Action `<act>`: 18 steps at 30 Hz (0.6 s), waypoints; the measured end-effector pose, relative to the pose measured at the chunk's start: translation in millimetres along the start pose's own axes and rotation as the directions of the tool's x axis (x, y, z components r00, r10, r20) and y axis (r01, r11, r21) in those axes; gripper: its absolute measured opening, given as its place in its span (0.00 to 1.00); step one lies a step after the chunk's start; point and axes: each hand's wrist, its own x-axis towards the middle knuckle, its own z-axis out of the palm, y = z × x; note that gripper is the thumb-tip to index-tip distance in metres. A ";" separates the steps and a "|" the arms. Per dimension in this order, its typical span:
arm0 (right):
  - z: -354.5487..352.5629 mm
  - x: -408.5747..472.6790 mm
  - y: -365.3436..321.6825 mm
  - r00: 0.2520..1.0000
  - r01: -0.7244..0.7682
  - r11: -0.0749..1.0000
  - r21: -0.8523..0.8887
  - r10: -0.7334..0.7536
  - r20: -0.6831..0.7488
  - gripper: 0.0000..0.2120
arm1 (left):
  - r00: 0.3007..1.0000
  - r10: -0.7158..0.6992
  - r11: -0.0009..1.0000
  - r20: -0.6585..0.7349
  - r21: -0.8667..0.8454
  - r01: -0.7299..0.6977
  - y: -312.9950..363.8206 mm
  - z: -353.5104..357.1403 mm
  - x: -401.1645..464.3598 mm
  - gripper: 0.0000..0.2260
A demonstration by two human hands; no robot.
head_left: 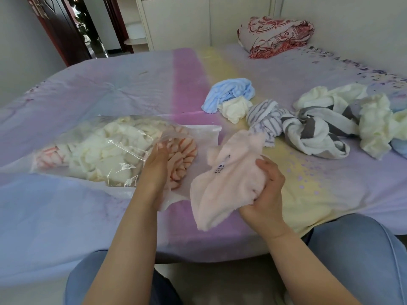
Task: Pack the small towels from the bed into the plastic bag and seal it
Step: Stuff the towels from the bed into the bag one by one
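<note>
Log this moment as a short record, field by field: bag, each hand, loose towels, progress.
bag: plastic bag lies on the bed, mouth open, partly filled with cream and orange-striped towels
left hand: left hand at the bag's mouth, holding it open
right hand: right hand grips a pink towel beside the mouth
loose towels: blue towel, grey-striped towel and cream ones lie unpacked
progress: packing underway, bag unsealed

A single wide-angle view from a camera worn on the person's head, looking forward and down across a bed (110,89) that fills most of the frame. Both forearms reach in from the bottom edge, close to the lens, with denim-clad knees (361,249) at the lower corners. The far wall and a doorway (88,29) curve along the top edge, well back
</note>
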 end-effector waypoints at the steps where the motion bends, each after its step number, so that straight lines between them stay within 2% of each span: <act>1: 3.0 2.6 -8.1 0.998 0.057 0.997 0.048 -0.056 -0.021 0.37 | 1.000 -0.003 1.000 0.022 -0.030 0.004 -0.5 -1.3 -0.2 0.25; 2: 4.3 7.9 -18.1 0.994 0.103 0.991 0.090 -0.099 -0.053 0.39 | 1.000 -0.010 0.998 0.029 -0.056 0.011 2.1 -0.3 -2.4 0.24; 3: 7.3 11.1 -23.9 0.991 0.095 0.984 0.148 -0.080 -0.105 0.37 | 0.999 -0.011 0.994 0.032 -0.108 0.015 4.8 0.0 -3.1 0.22; 4: 7.2 18.6 -31.5 0.986 0.037 0.973 0.227 0.001 -0.166 0.32 | 0.999 -0.014 0.989 0.033 -0.148 0.019 6.5 0.5 -3.4 0.21; 5: 10.6 25.5 -32.4 0.965 -0.083 0.940 0.330 0.159 -0.209 0.27 | 0.999 -0.014 0.985 0.044 -0.174 0.022 7.9 0.6 -4.1 0.20; 6: 12.4 33.1 -31.7 0.924 -0.226 0.862 0.454 0.337 -0.179 0.24 | 0.999 -0.011 0.985 0.041 -0.173 0.018 9.4 0.4 -3.6 0.20; 7: 15.4 38.6 -26.3 0.868 -0.374 0.763 0.527 0.488 -0.091 0.22 | 0.999 0.003 0.988 0.045 -0.153 0.004 11.1 -0.3 -4.7 0.19; 8: 21.4 40.2 -15.0 0.824 -0.512 0.716 0.474 0.565 0.037 0.18 | 0.999 0.023 0.993 0.049 -0.115 -0.017 11.8 -1.1 -4.6 0.19; 9: 28.5 40.3 -7.9 0.799 -0.600 0.747 0.287 0.575 0.174 0.17 | 0.998 0.050 0.997 0.039 -0.065 -0.047 11.2 -4.0 -3.6 0.18; 10: 35.3 37.6 1.1 0.780 -0.582 0.812 0.034 0.546 0.306 0.19 | 0.997 0.070 0.997 0.029 -0.027 -0.069 11.2 -6.5 -3.5 0.17; 11: 42.1 32.8 11.9 0.768 -0.472 0.870 -0.147 0.487 0.415 0.23 | 0.997 0.079 0.997 0.025 0.012 -0.080 9.5 -9.5 -2.4 0.16; 12: 48.4 28.8 19.7 0.752 -0.326 0.908 -0.263 0.417 0.510 0.26 | 0.996 0.087 0.994 0.029 0.065 -0.089 8.0 -11.2 -1.7 0.18; 13: 55.1 23.1 27.2 0.704 -0.196 0.917 -0.349 0.379 0.601 0.29 | 0.993 0.108 0.986 0.041 0.124 -0.113 8.1 -11.8 -2.0 0.21; 14: 57.7 22.5 28.0 0.662 -0.108 0.914 -0.391 0.360 0.658 0.30 | 0.988 0.143 0.972 0.057 0.181 -0.151 9.1 -12.3 -4.2 0.25; 15: 60.1 21.5 30.4 0.632 -0.081 0.914 -0.397 0.355 0.689 0.30 | 0.981 0.181 0.956 0.073 0.222 -0.193 10.1 -12.4 -6.5 0.27; 18: 56.6 27.3 17.7 0.573 -0.170 0.951 -0.258 0.308 0.759 0.33 | 0.969 0.244 0.902 0.048 0.355 -0.245 14.5 -9.6 -11.2 0.25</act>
